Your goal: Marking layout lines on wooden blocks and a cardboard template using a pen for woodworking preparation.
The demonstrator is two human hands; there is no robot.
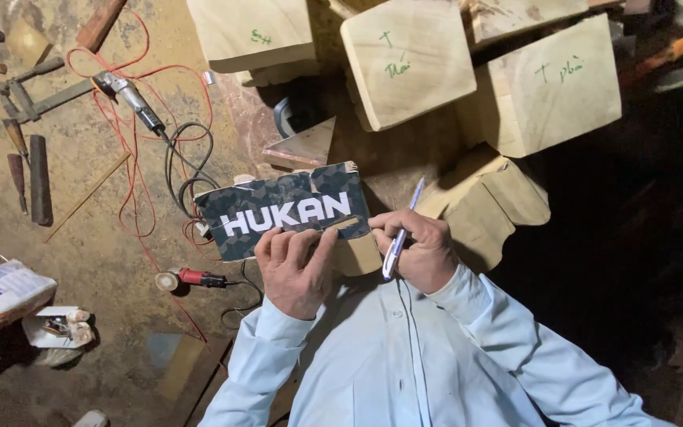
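over the dusty workshop floor, left hand grips a camouflage-patterned card laid on a small wood block, right hand closed around a white-and-blue pen; tracing seemingly underway, no finished mark visible on this block.

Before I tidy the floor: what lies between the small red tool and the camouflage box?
In the head view, a loop of black cable and red cord lies between the red tool and the box.
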